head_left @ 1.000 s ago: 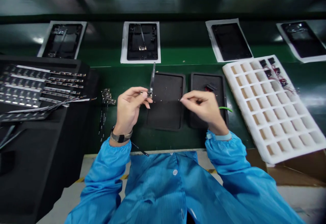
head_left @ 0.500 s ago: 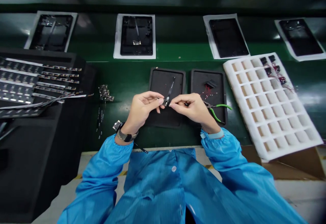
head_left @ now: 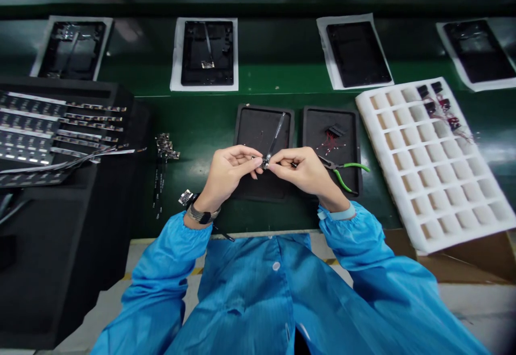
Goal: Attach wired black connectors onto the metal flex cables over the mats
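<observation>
A small circuit board [head_left: 265, 163] is pinched at its left side by my left hand [head_left: 231, 169], thumb against fingers. From the board a thin dark ribbon cable [head_left: 277, 133] sticks up and away, leaning right. My right hand [head_left: 297, 168] is closed at the board's right edge, thumb and index finger together where the cable meets it; fingertips hide part of that spot. Both hands are above a black tray [head_left: 264, 188]. Right of it, a second black tray [head_left: 351, 140] holds a black part with red wires [head_left: 332, 135] and green-handled pliers [head_left: 342, 175].
Circuit boards with ribbon cables [head_left: 165, 148] lie to the left, and another board [head_left: 186, 197] is by my left wrist. A white foam tray [head_left: 443, 167] stands right, a black box [head_left: 100, 193] left. Several tablet-like panels [head_left: 207, 75] line the back.
The ribbon cable has swung slightly right and stands out longer. My right fingertips have come in against the board. The view has shifted a little.
</observation>
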Demonstrator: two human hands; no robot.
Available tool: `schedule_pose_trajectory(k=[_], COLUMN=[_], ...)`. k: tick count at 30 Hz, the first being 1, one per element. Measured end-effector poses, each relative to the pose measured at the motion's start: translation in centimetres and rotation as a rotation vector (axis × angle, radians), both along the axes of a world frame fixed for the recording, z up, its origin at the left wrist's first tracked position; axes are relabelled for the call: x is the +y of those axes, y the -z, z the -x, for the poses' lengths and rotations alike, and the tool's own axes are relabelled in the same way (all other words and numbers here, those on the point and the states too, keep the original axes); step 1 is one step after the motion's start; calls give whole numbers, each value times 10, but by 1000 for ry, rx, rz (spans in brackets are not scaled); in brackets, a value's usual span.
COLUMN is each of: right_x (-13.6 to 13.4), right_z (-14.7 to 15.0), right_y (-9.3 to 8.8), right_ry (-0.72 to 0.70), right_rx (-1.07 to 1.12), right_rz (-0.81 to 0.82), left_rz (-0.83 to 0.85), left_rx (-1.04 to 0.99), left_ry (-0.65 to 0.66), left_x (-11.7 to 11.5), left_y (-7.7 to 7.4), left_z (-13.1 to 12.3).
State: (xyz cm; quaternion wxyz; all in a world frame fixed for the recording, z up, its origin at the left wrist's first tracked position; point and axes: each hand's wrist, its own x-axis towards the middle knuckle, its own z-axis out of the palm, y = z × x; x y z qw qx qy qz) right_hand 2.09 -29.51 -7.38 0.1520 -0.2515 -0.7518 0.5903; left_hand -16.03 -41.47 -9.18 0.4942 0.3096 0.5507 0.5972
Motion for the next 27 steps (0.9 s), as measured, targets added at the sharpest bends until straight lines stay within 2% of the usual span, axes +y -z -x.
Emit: schedule_pose_trajectory(k=[12, 19, 27], right_x=[0, 4, 7], right_z=[1, -2, -4], right_y=[4, 3, 0], right_ry=[22, -30, -69], right_rx=[-55, -55, -20], right_rz=[3, 39, 91], left_rz=[-11, 27, 40], left_rx=[106, 89, -16], left_ry=[-94, -28, 57], left_x=[1, 0, 0], left_y=[-4, -5, 3], left_z=[-7, -2, 3])
